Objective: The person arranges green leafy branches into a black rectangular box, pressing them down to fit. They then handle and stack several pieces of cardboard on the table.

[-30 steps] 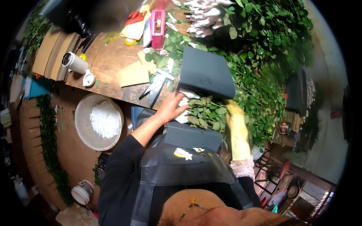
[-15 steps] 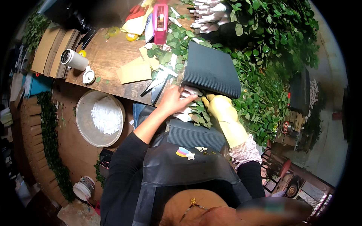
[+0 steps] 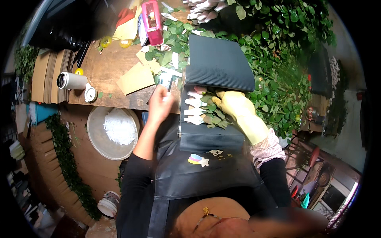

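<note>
Left hand (image 3: 160, 104) at scissors (image 3: 171, 83) — yellow-gloved right hand (image 3: 235, 104) on leafy stems (image 3: 214, 117).

Dark grey corrugated wrap board (image 3: 218, 63): bent, ridged. Upper panel tilts over the top, lower panel sits nearest the body, wide gap between. Rose stems (image 3: 214, 118) lie crosswise in that gap, green leaves to the right. White-covered buds (image 3: 194, 112) stacked in a column at the left, tips pointing left; topmost, pinkish, partly under the upper panel. Scissors (image 3: 171, 84) just left of the board, mostly hidden.
</note>
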A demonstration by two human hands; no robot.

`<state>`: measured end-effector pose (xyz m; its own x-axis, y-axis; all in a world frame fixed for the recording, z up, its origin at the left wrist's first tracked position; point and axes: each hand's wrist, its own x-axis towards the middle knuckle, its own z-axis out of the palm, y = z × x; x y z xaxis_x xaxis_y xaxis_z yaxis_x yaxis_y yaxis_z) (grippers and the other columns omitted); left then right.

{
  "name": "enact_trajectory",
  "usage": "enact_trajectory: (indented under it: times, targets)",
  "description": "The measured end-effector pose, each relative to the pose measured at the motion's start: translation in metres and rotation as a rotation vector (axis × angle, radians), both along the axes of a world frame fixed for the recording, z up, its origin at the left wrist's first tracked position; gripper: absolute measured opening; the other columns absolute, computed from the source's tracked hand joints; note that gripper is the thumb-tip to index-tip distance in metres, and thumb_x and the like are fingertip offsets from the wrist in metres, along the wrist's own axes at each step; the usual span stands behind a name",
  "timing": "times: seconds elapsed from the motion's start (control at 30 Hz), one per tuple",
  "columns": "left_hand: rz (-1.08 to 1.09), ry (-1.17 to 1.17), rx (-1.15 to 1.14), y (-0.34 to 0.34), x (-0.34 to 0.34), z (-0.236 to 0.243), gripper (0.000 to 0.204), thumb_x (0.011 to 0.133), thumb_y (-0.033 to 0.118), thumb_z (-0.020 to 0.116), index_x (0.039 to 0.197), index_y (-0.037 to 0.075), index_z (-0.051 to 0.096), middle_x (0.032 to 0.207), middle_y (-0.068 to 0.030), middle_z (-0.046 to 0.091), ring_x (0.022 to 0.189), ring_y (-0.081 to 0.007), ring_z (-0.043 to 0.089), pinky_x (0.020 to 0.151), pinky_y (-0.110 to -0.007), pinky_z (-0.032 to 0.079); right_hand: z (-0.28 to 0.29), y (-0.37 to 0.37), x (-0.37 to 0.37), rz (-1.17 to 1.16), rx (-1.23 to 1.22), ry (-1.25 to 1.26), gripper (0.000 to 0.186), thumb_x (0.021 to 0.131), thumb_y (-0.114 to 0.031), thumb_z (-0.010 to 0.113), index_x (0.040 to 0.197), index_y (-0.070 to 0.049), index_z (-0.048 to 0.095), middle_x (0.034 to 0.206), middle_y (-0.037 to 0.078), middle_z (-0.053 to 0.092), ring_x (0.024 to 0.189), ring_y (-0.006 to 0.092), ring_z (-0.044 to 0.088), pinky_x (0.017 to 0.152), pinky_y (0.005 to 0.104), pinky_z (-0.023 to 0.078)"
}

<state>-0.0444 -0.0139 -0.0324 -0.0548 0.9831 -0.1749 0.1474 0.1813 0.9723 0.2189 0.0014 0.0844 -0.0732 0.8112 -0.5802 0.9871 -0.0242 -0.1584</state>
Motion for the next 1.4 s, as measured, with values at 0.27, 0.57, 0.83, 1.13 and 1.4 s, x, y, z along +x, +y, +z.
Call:
enact_trajectory:
  times: [0.27, 0.57, 0.83, 1.13, 1.4]
  targets:
    - [-0.161, -0.215, -0.142, 0.002, 0.057, 0.012, 0.023, 0.094, 0.026, 0.072, 0.083, 0.006, 0.069, 0.067, 0.0035, 0.060, 0.062, -0.0092, 0.056, 0.055, -0.027, 0.044, -0.079, -0.010, 0.015, 0.251, 0.330, -0.070, 0.033, 0.094, -0.045, 0.064, 0.102, -0.014, 0.073, 0.075, 0.010, 0.072, 0.065, 0.0286, 0.072, 0.053, 0.0466, 0.054]
    - [0.286, -0.456, -0.057, 0.002, 0.020, 0.019, 0.015, 0.101, 0.012, 0.060, 0.087, 0.006, 0.063, 0.065, 0.0013, 0.059, 0.048, -0.0020, 0.040, 0.043, -0.021, 0.027, -0.033, 0.004, 0.012, 0.090, -0.092, 0.013, 0.046, 0.100, -0.046, 0.056, 0.129, -0.011, 0.066, 0.114, 0.014, 0.073, 0.106, 0.0334, 0.071, 0.091, 0.0442, 0.057]
    - [-0.346, 0.225, -0.161, -0.008, 0.042, 0.027, 0.035, 0.096, 0.035, 0.071, 0.090, 0.001, 0.065, 0.071, -0.0096, 0.066, 0.067, -0.0228, 0.064, 0.070, -0.035, 0.051, -0.022, 0.008, -0.002, 0.161, -0.125, -0.002, 0.045, 0.094, -0.039, 0.068, 0.128, -0.010, 0.067, 0.117, 0.014, 0.073, 0.113, 0.0308, 0.070, 0.095, 0.0436, 0.055]
    - [0.010, -0.053, 0.036, -0.011, -0.022, 0.021, 0.026, 0.101, 0.019, 0.065, 0.078, 0.008, 0.060, 0.070, 0.0050, 0.055, 0.065, -0.0028, 0.048, 0.057, -0.022, 0.038, -0.001, 0.002, 0.002, 0.090, -0.137, -0.031, 0.049, 0.093, -0.041, 0.068, 0.130, -0.010, 0.064, 0.114, 0.015, 0.073, 0.111, 0.0329, 0.070, 0.096, 0.0430, 0.054]
    - [-0.524, 0.202, -0.241, -0.025, 0.024, 0.025, 0.030, 0.093, 0.031, 0.075, 0.089, 0.002, 0.071, 0.070, 0.0024, 0.062, 0.067, -0.0059, 0.053, 0.061, -0.026, 0.044, -0.020, -0.016, -0.009, 0.216, 0.015, 0.002, 0.038, 0.083, -0.020, 0.078, 0.114, -0.001, 0.065, 0.103, 0.019, 0.074, 0.098, 0.0303, 0.074, 0.085, 0.0399, 0.058]
